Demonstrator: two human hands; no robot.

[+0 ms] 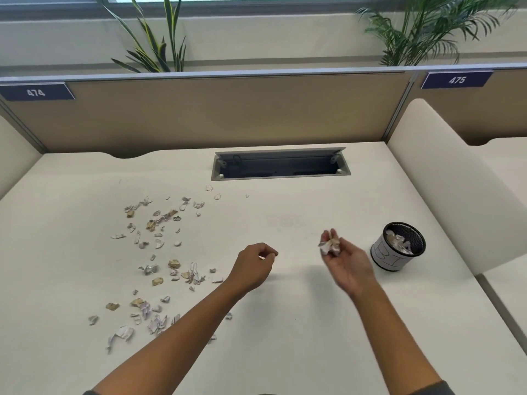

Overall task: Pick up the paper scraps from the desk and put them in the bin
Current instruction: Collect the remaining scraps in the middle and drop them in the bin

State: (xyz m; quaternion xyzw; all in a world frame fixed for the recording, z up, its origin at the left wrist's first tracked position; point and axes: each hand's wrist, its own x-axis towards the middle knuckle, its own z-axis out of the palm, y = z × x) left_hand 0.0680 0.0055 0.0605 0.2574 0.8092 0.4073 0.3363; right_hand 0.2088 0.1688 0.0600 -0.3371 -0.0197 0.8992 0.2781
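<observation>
Left of bare mid-surface (285,323): crumpled paper scraps (159,252). Right hand (342,260) cups scrap wad (330,243) near mesh bin (397,246); left hand (253,266) pinches tiny scrap.

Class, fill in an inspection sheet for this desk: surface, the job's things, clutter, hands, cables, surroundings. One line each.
Surface: pale desk, with an open grey cable tray recessed at the back.
Job's things: many paper scraps scattered across the desk's left half; small round bin on the right, with scraps already inside.
Clutter: nothing seen beyond the scraps.
Hands: left hand has its fingers curled, apparently pinching a small scrap; right hand holds a bunch of scraps near the bin.
Cables: a dark shape in the tray, too unclear to tell.
Surroundings: tan partition with labels 474 and 475; plants behind it.
</observation>
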